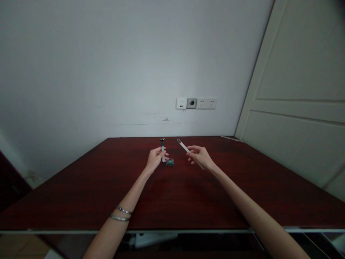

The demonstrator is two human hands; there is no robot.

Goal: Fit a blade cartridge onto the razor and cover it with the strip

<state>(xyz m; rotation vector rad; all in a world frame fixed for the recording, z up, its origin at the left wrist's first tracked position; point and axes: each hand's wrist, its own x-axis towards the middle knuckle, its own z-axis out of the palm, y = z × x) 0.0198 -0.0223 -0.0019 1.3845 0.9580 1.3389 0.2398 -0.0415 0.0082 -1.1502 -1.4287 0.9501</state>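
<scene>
My left hand (155, 158) is closed round the pale handle of a razor (162, 148), which stands with its dark neck and T-shaped head pointing up and away from me. Just right of those fingers, a small clear box with something green inside (170, 163) rests on the table. My right hand (199, 157) grips a slim white stick (183, 145) with a rounded, dark-slotted far end. The stick slants up to the left, and its other end shows below the palm. A gap separates the two hands.
Both arms reach over a dark red wooden table (172, 194). Behind it is a white wall with a row of sockets (206, 103). A thin pale strip (231, 139) lies at the far right corner, near a white panelled door (296, 118).
</scene>
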